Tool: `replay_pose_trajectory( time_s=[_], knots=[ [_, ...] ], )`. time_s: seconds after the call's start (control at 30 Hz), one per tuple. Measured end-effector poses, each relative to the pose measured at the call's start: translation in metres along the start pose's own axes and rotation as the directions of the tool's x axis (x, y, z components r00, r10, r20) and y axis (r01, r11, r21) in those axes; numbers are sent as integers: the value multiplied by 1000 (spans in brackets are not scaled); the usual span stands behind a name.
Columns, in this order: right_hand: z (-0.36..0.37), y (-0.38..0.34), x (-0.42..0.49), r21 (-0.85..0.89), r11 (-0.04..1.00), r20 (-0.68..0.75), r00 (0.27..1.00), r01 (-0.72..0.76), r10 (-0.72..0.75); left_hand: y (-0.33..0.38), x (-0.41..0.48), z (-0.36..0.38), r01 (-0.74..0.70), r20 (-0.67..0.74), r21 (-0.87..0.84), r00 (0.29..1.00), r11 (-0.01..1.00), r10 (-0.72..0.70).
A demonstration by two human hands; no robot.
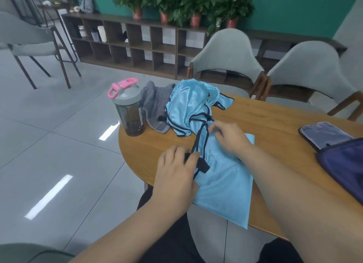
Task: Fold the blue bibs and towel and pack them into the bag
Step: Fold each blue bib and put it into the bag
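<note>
A round wooden table fills the right half of the view, with two grey upholstered chairs pushed in at its far side. Near the table's front edge, a flat bib of light blue mesh lies spread out, its lower corner hanging over the rim. Behind it sits a crumpled heap of blue bibs with dark trim, and a grey towel is bunched up against the heap's left side. A navy bag lies at the table's right edge, well apart from the bibs, with a flap lying open at its far end. A dark shaker bottle with a pink lid stands just left of the towel.

The left hand rests on the flat bib's left edge and pinches a black strap between thumb and fingers. The right hand sits on the bib's top end, its fingers curled around the dark-trimmed edge.
</note>
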State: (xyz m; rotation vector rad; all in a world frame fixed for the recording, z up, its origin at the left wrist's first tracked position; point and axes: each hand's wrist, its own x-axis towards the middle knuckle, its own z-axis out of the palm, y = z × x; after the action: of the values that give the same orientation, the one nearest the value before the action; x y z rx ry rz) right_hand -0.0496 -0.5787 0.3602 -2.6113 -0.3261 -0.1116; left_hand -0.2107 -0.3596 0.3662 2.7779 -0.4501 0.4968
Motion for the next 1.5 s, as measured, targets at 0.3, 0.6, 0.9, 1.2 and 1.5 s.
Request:
replay_pose_trajectory(
  time_s=[0.3,0.6,0.9,1.2,1.5],
  knots=[
    [26,47,-38,-174,982,127,991,72,-51,-8,19,39,-225,90,165,973,960,212],
    [-4,87,-80,-228,925,-32,952,-304,305,-4,64,72,-293,7,182,955,938,297],
    [-24,99,-151,-4,751,-272,723,-660,635,20,104,102,-329,-109,31,937,944,330],
    [-36,97,-159,-313,800,-419,831,-511,367,31,124,110,-28,-87,-304,996,952,2],
    [-29,115,-140,-69,974,-273,943,-217,190,20,134,114,203,136,-571,979,796,-153]
  ],
)
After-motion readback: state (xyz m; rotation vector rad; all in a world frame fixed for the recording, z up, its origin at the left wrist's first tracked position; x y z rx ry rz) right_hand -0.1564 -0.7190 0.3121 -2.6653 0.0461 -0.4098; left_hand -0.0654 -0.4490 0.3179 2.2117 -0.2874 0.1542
